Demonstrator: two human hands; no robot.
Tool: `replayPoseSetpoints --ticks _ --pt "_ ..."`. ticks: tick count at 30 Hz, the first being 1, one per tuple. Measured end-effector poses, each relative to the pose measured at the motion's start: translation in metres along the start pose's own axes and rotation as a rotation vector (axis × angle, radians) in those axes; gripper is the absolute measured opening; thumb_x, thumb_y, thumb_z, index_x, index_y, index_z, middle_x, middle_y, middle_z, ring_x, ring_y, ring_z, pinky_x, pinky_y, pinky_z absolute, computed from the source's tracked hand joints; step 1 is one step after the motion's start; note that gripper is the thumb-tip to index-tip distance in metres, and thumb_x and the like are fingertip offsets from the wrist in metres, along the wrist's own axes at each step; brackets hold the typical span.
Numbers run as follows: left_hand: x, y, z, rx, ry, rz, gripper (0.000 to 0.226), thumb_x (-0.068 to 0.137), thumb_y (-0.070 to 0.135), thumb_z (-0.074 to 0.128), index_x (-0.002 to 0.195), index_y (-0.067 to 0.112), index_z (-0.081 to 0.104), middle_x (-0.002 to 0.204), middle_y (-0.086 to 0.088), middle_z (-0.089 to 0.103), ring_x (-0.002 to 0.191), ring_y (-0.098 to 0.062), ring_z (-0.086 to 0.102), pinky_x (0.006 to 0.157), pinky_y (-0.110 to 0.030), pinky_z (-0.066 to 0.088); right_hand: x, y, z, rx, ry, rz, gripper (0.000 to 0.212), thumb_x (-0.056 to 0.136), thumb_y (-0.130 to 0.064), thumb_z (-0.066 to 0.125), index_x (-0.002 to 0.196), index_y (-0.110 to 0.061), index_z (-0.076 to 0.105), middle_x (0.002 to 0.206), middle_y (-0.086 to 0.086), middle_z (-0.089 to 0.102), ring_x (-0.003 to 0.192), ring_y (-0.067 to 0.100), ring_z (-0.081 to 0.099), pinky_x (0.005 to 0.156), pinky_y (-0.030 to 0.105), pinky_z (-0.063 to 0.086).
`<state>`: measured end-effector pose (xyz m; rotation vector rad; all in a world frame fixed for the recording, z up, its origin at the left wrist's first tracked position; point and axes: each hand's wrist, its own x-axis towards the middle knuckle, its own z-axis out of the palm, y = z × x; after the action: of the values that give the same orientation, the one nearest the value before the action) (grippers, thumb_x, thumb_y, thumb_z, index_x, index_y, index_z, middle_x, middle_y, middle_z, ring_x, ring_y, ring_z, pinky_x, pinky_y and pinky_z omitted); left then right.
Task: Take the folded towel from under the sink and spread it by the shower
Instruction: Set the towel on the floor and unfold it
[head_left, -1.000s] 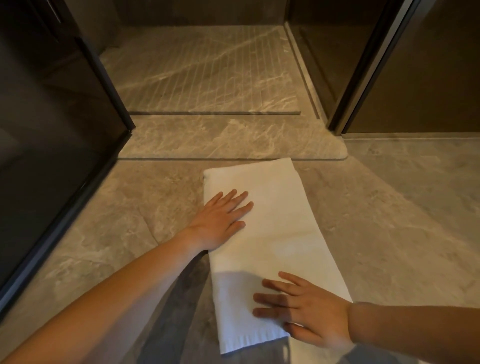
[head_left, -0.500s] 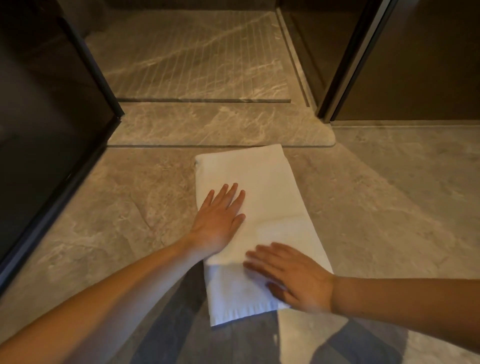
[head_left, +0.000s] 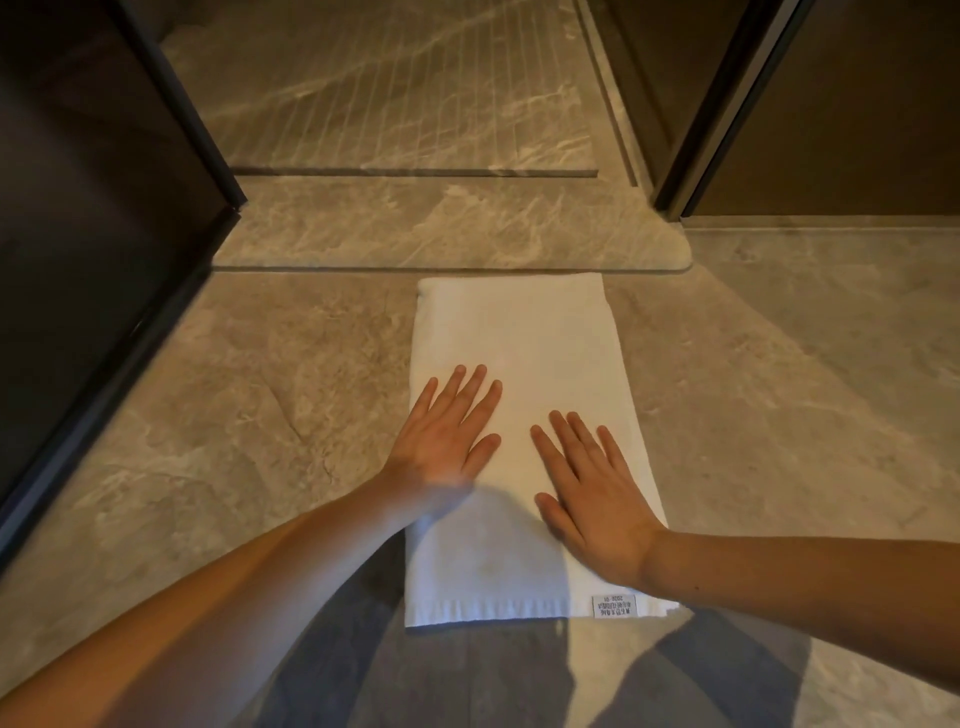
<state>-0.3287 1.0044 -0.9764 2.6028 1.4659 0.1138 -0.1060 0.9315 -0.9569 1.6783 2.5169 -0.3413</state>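
A white towel (head_left: 519, 332) lies flat on the marble floor as a long folded rectangle. Its far edge runs along the raised shower threshold (head_left: 447, 228), and a small label shows at its near right corner. My left hand (head_left: 447, 436) rests palm down on the towel's left side with fingers spread. My right hand (head_left: 592, 488) lies flat on the right side, a little nearer to me. Neither hand grips the cloth.
The grooved shower floor (head_left: 405, 93) lies beyond the threshold. A dark glass panel (head_left: 93, 218) stands at the left, and a dark door frame (head_left: 727, 104) at the right. Marble floor (head_left: 805, 395) extends on both sides of the towel.
The towel has turned from a slant to square with the threshold. My right hand has rotated from pointing left to pointing forward and moved beside my left hand.
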Motion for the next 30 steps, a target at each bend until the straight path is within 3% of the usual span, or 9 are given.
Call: replayPoseSetpoints --ticks 10,20,24,27,30 --pt "-0.001 -0.001 0.003 -0.016 0.045 0.009 0.060 0.100 0.046 0.018 0.155 0.025 0.010 0.163 0.000 0.002 0.150 -0.017 -0.005 0.121 -0.041 0.002 0.001 0.000 0.002 -0.010 -0.021 -0.003 0.068 0.098 -0.053 0.005 0.154 -0.018 -0.015 0.161 0.011 -0.020 0.145 0.025 -0.027 0.119 0.046 -0.013" --pt "-0.008 0.012 0.000 0.014 -0.095 0.003 0.068 0.094 0.056 0.005 0.153 0.025 -0.005 0.159 0.001 -0.015 0.147 -0.021 -0.019 0.117 -0.039 -0.010 -0.017 0.004 -0.009 0.014 -0.092 -0.045 0.068 0.099 -0.053 0.013 0.153 -0.024 -0.016 0.160 0.007 -0.021 0.146 0.024 -0.025 0.118 0.042 -0.015" --pt "0.006 0.018 -0.019 0.043 -0.161 0.011 0.065 0.098 0.050 0.021 0.155 0.021 0.006 0.163 -0.009 -0.002 0.149 -0.030 -0.001 0.120 -0.042 0.002 -0.016 0.015 -0.033 0.221 -0.047 -0.024 0.063 0.102 -0.039 0.036 0.156 -0.016 0.012 0.162 0.009 0.009 0.149 0.025 0.007 0.120 0.033 0.006" --pt "0.035 0.023 -0.042 0.019 -0.105 0.133 0.058 0.100 0.041 0.032 0.153 0.023 0.020 0.162 -0.007 0.010 0.147 -0.028 0.011 0.118 -0.038 0.011 -0.015 0.031 -0.050 0.366 0.055 0.165 0.061 0.101 -0.034 0.046 0.153 -0.013 0.021 0.156 0.008 0.024 0.143 0.026 0.024 0.115 0.035 0.024" --pt "0.067 0.042 -0.055 0.026 -0.085 0.330 0.048 0.103 0.032 0.034 0.149 0.022 0.035 0.157 -0.006 0.029 0.142 -0.027 0.027 0.115 -0.037 0.020 -0.025 0.048 -0.050 0.360 0.006 0.393 0.060 0.098 -0.034 0.052 0.149 -0.011 0.028 0.144 0.009 0.037 0.132 0.029 0.036 0.107 0.037 0.035"
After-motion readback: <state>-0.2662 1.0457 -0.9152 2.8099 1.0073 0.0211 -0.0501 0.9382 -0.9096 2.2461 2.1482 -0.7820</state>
